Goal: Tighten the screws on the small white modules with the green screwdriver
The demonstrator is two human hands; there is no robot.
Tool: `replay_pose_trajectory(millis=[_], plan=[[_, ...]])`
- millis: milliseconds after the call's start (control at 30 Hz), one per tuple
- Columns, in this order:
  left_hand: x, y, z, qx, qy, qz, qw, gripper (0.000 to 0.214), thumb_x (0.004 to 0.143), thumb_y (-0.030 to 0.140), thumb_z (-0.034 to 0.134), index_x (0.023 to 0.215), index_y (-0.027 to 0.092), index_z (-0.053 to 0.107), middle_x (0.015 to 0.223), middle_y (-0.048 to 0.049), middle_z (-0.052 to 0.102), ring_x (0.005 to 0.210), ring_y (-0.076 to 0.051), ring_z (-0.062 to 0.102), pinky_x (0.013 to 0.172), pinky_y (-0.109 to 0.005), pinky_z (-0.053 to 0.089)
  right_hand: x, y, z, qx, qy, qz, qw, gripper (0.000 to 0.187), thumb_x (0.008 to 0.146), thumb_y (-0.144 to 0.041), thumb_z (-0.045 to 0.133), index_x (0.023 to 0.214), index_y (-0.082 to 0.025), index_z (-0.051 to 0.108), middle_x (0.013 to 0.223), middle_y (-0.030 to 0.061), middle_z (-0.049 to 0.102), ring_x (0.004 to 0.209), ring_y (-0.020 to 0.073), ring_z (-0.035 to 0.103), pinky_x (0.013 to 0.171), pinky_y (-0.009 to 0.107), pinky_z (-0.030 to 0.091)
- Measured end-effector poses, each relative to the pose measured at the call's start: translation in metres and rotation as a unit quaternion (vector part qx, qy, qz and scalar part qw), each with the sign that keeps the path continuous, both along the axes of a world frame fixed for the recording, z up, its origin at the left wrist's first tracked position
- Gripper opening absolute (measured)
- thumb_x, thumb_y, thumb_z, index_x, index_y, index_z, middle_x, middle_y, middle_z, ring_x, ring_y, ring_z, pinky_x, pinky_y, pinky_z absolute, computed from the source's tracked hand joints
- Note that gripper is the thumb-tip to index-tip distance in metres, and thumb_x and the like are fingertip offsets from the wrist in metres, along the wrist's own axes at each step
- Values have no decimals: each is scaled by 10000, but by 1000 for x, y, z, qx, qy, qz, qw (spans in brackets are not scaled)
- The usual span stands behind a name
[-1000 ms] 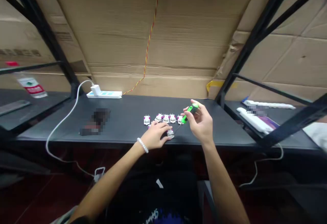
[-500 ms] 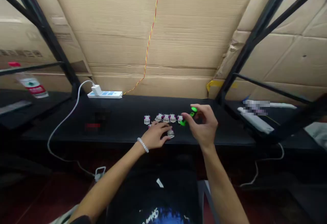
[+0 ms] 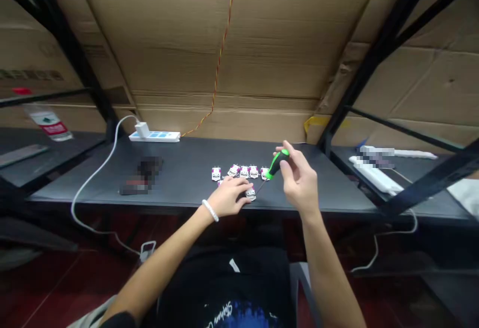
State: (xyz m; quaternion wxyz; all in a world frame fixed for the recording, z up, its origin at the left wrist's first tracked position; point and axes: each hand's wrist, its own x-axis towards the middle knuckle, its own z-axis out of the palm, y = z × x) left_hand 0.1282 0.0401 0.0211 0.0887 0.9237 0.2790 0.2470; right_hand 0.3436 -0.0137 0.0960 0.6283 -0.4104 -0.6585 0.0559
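Note:
My right hand (image 3: pixel 301 181) is closed around a screwdriver with a green and black handle (image 3: pixel 276 163), its thin shaft slanting down to the left toward a small white part (image 3: pixel 250 194) on the dark table (image 3: pixel 187 168). My left hand (image 3: pixel 229 196) lies on the table with its fingers curled against that small white part, holding it in place. A white bead bracelet is on the left wrist. Behind the hands, a row of several small white and pink parts (image 3: pixel 243 171) sits on the table.
A white power strip (image 3: pixel 154 136) with a charger and a white cable (image 3: pixel 93 178) lies at the back left. A dark blurred object (image 3: pixel 142 181) rests left of centre. Black frame bars (image 3: pixel 374 69) and cardboard walls surround the table. White items (image 3: pixel 377 168) lie on the right shelf.
My right hand turned the screwdriver between its fingers and settled with the handle upright and the shaft aimed at the part. The left hand stayed put.

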Motion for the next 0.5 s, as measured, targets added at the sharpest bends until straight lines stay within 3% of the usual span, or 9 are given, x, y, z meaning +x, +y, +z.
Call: replay_pose_trajectory(millis=[67,233,400,500], plan=[[0,0,0,0,-2,2,1000,361,974,301,683,1315,181,680,1292,-121,703,1165,-288,659,1031,-468,461,1,-1,1,-12,-9,22,1000,393,1040,-313,526,1422,-289,615,1293,96,654,1152,246,666,968,438,585],[0,0,1,2,2,2,1000,353,979,306,676,1314,193,680,1293,-117,698,1165,-288,656,1032,-460,472,0,-2,3,-4,-23,-78,997,360,903,-388,758,1244,-278,726,1117,68,620,898,205,635,804,385,585],[-1,-1,-2,14,4,6,1000,384,979,301,682,1344,188,662,1301,-122,692,1176,-285,658,1032,-464,470,2,-1,1,-54,-30,14,998,435,1063,-336,458,1486,-268,527,1314,108,662,1154,251,660,1013,463,554],[-1,-2,-2,17,5,13,1000,375,986,305,672,1345,196,659,1317,-122,692,1171,-285,658,1031,-474,466,3,-2,2,-47,-34,-5,998,403,1055,-371,475,1433,-262,562,1299,110,655,1123,254,658,968,454,566]])
